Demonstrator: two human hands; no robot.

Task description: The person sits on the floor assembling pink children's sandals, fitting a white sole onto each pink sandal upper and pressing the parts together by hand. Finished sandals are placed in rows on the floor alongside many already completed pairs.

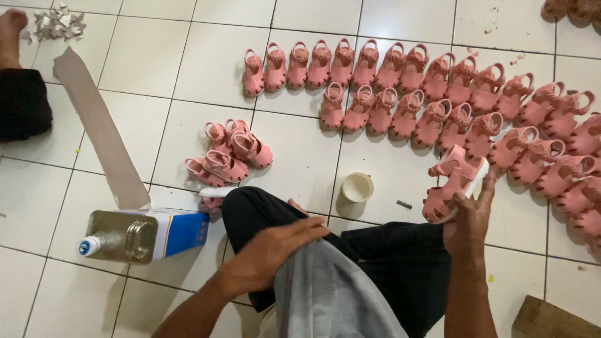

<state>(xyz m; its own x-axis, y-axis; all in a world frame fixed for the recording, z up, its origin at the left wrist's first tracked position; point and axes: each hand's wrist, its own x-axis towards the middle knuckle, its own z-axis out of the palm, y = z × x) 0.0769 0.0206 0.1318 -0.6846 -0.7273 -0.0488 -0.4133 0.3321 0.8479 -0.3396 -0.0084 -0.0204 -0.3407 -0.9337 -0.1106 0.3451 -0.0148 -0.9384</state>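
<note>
Tiled floor [188, 62] bearing two curved rows of pink child sandals [400, 81], a small heap of the same [228, 156], a metal can with blue label [147, 235] on its side, and a small round cup [357, 186]. Right hand [469, 219] closed around one pink sandal [454, 181] beside the rows; a firm sole-side grip seems advisable. Left hand [275, 247] rests fingers-spread on grey cloth [325, 294], apparently holding nothing.

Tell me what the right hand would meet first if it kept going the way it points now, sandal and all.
The right hand holds a pink sandal pointing up and away from the person. Straight on, it would probably meet the nearer row of pink sandals on the tiled floor first, though depth is hard to judge.
</note>
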